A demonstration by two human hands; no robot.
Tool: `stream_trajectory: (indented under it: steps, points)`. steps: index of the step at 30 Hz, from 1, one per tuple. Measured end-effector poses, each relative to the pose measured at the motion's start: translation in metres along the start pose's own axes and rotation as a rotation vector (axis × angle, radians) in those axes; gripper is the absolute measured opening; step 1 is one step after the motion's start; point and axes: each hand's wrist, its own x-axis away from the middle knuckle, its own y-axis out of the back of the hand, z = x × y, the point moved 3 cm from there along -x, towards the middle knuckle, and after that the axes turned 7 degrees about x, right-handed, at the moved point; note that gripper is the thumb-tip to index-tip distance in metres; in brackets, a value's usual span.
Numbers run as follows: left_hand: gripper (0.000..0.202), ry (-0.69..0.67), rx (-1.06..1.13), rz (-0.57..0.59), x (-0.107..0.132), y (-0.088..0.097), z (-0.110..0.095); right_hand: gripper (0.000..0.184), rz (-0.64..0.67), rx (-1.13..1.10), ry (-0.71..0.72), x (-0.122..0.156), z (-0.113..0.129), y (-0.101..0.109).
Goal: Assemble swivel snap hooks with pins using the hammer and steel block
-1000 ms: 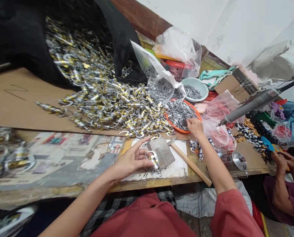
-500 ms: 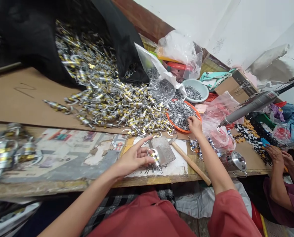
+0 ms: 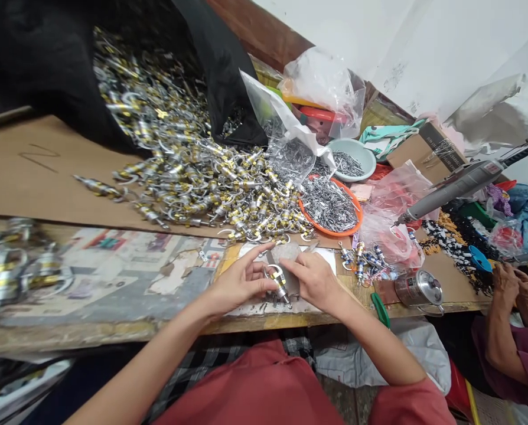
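My left hand pinches a silver-and-yellow metal piece with a C-shaped ring, between thumb and curled fingers, while its index finger stretches forward. The piece lies at the near left edge of a flat grey metal block. Over the block's right side is my right hand, fingers closed and index tip pointing at the ring. Whatever it may hold is too small or hidden to make out. Beyond it stands an orange bowl of small metal links. My right hand and forearm cover most of the hammer.
A large heap of similar silver-and-yellow pieces spills from a black bag. A pale bowl of metal parts is behind. An electric screwdriver hangs at right, above a lidded metal mug. A co-worker's hands are far right.
My right hand has come back from the orange bowl to the metal block, beside the piece in my left hand. My left hand stays put. A co-worker's hands have drawn back from a blue dish.
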Motion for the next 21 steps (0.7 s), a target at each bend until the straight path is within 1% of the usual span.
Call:
stream_trajectory:
  steps: [2, 4, 7, 9, 13, 15, 17, 21]
  points:
    - [0.090, 0.003, -0.001, -0.002, 0.000, 0.000, 0.001, 0.024, -0.034, -0.064, -0.017, -0.001, -0.004, -0.002]
    - [0.090, 0.004, -0.001, -0.003, 0.000, 0.000, 0.001, 0.024, -0.093, -0.141, -0.016, -0.001, -0.006, -0.004]
    - [0.091, -0.001, 0.000, -0.002, 0.000, 0.000, 0.002, 0.027, -0.176, -0.148, 0.028, 0.001, -0.001, -0.005]
    - [0.091, -0.004, -0.001, -0.005, 0.001, 0.000, 0.002, 0.026, -0.170, -0.078, 0.020, 0.003, 0.006, -0.005]
    - [0.090, -0.010, -0.002, 0.005, 0.001, -0.002, 0.000, 0.025, -0.040, 0.090, -0.069, 0.004, 0.022, -0.003]
    - [0.091, -0.009, -0.001, 0.006, 0.001, -0.002, -0.001, 0.025, -0.003, 0.145, -0.103, 0.004, 0.028, -0.001]
    - [0.091, -0.007, 0.000, 0.001, 0.001, -0.003, -0.002, 0.025, -0.012, 0.162, -0.127, 0.005, 0.031, 0.000]
    - [0.091, -0.007, 0.007, 0.000, 0.001, -0.003, -0.003, 0.027, -0.127, 0.079, -0.159, 0.009, 0.030, -0.002]
